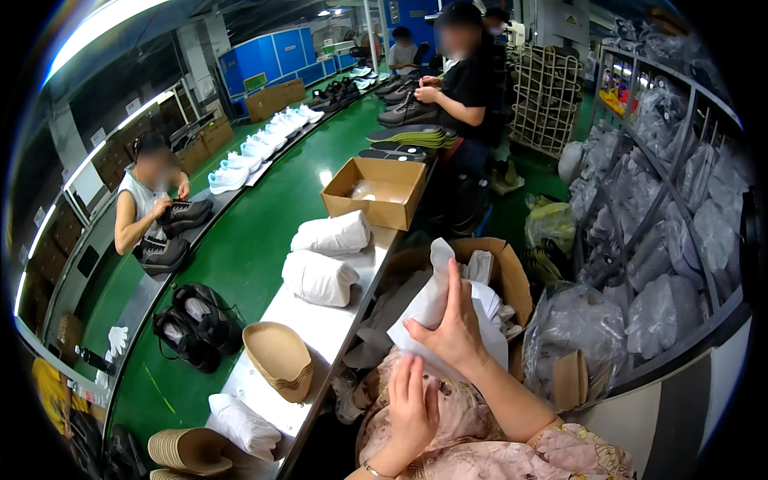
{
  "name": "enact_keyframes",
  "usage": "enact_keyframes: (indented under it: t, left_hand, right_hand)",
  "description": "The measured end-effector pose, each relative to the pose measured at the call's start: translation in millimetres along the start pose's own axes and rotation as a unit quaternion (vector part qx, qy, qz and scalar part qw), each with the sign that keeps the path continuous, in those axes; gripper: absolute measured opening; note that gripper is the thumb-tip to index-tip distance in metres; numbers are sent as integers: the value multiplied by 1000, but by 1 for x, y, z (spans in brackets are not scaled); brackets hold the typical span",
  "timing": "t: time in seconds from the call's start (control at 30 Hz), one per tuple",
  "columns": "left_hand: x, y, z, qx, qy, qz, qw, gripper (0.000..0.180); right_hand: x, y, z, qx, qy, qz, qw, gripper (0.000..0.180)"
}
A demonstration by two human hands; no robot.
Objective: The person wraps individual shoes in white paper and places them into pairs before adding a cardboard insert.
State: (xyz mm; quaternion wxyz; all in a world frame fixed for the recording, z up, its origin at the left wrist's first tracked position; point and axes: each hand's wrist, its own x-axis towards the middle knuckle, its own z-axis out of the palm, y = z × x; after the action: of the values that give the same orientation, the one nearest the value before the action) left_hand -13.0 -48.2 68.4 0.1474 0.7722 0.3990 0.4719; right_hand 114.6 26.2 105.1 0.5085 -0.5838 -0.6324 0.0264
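Observation:
My right hand (450,326) is raised in front of me, its thumb and fingers closed on a sheet of thin white paper (424,302). The sheet is bent upward along the fingers and spreads out below the palm. Lower down, my left hand (414,406) has its fingers stretched out, just under the paper's lower edge, and nothing shows in it. Behind the paper stands a cardboard carton (508,276) with crumpled white and grey sheets. Two white paper-wrapped bundles (322,278) lie on the metal ledge to my left.
A green conveyor (248,280) carries black shoes (196,324). Along the ledge are an open brown box (380,172), stacked tan cardboard inserts (276,356) and another white bundle (244,426). A metal rack (668,188) of plastic bags stands right. Co-workers handle shoes at left and ahead.

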Motion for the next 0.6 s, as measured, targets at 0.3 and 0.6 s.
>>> enact_keyframes:
  t: [0.3, 0.6]
  left_hand:
    - [4, -40, 7, -319, 16, -169, 932, 61]
    - [2, -63, 0, -566, 168, -305, 747, 42]
  right_hand:
    - [-14, -28, 24, -5, 16, -1, 1000, 100]
    - [-19, -2, 6, 357, -240, 182, 884, 53]
